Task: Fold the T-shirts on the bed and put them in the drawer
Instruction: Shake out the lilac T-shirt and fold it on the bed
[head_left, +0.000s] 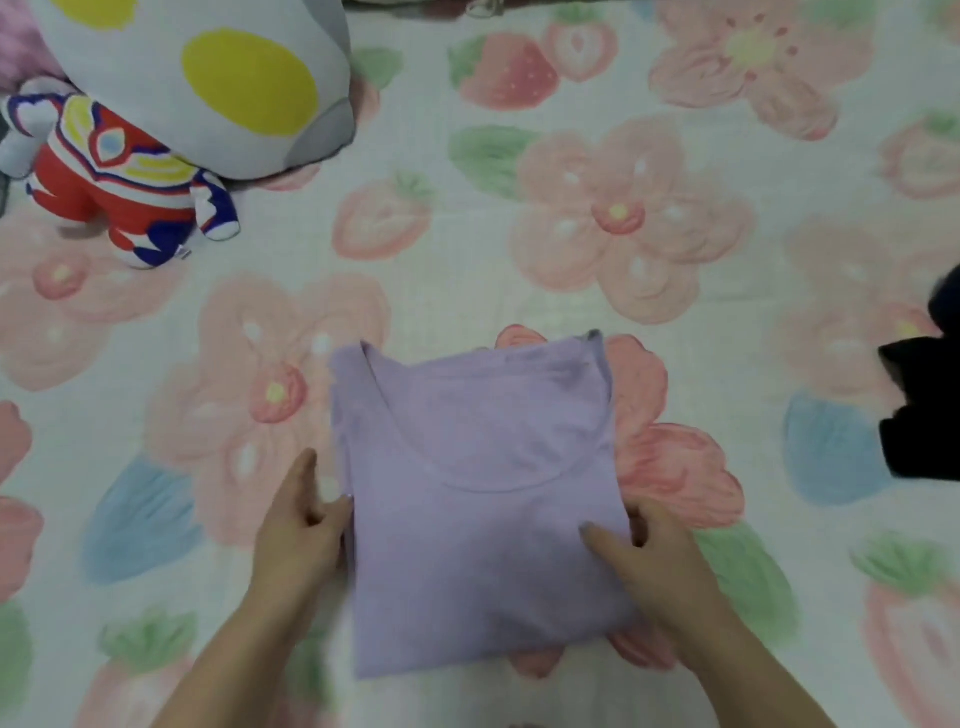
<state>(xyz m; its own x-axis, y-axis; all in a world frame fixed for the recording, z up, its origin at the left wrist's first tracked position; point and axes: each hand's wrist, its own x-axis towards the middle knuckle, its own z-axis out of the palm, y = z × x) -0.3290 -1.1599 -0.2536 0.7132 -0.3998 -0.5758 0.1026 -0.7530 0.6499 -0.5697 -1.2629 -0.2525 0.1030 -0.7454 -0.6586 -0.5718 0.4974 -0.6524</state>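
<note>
L hand (298, 530), R hand (660, 564) hold tee (467, 467) side edges (bed (467, 291) roomy).

My feed is all bed (467, 291) right now: a white quilted cover printed with big pink flowers, pink strawberries and green leaves. Top left, a plush toy (197, 88) lies on the cover, with a grey head, yellow oval eyes and a red, blue and white body. Just right of the plush toy I see a red strawberry (506, 70). Further right and lower is a large pink flower (623, 218). Well below the plush toy there's a blue strawberry (143, 519). The light is soft and even, with faint shadows under the toy.
</note>
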